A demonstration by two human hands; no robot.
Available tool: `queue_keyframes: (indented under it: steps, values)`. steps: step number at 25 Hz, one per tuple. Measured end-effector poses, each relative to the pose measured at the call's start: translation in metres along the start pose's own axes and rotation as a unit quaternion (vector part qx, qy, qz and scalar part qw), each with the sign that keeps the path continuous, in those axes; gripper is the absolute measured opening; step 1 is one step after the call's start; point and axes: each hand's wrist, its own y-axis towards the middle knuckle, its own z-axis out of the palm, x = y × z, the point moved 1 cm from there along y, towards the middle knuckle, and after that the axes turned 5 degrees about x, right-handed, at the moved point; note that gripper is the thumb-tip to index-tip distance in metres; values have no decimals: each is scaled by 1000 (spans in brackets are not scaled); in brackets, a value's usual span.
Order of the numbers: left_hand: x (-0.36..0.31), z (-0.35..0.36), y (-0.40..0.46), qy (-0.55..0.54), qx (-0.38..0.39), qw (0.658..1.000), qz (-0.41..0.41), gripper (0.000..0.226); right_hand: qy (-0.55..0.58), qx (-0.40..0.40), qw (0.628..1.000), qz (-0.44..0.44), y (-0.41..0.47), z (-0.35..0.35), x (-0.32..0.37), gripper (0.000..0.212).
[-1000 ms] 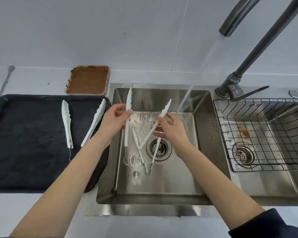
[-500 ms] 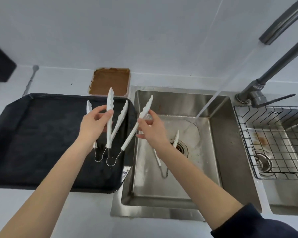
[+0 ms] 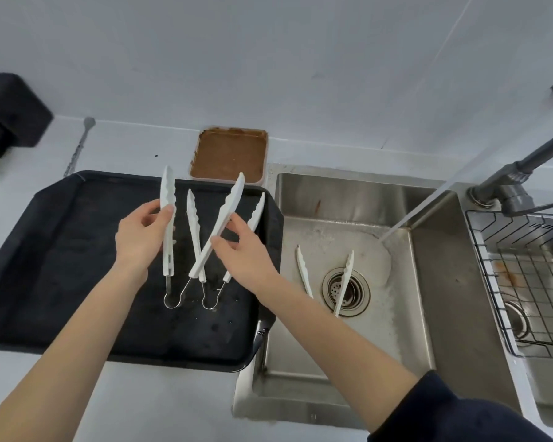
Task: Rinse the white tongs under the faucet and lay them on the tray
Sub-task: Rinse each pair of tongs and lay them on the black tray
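Note:
I hold one pair of white tongs (image 3: 167, 199) spread wide above the black tray (image 3: 45, 250). My left hand (image 3: 141, 237) grips its left arm and my right hand (image 3: 243, 250) pinches its right arm. The wire loop at their joint hangs just above the tray surface. A second pair of white tongs (image 3: 194, 231) lies on the tray beneath them, partly hidden by my right hand. A third pair (image 3: 345, 282) lies in the left sink basin (image 3: 428, 298) over the drain. The faucet (image 3: 517, 177) at the right is running, and its stream lands in that basin.
A brown-stained square container (image 3: 229, 154) stands behind the tray against the wall. A wire rack (image 3: 524, 282) sits in the right basin. A dark object (image 3: 10, 116) is at the far left on the counter.
Both hands carried the held tongs from under the stream in the sink leftward to above the tray. The view has swung left with them.

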Motion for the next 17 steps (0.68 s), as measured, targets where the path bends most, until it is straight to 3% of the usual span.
queue_keyframes:
  steps: [8, 12, 17]
  values:
    - [16, -33, 18, 0, -53, 998, -19, 36, -43, 60, 997, 5, 29, 41, 4, 52]
    - [21, -43, 24, 13, -77, 996, -32, 38, -57, 72, 996, 3, 42, 56, 6, 43]
    - [32, -57, 31, 37, -100, 993, -43, 36, -77, 107, 991, 19, 52, 70, 6, 48]
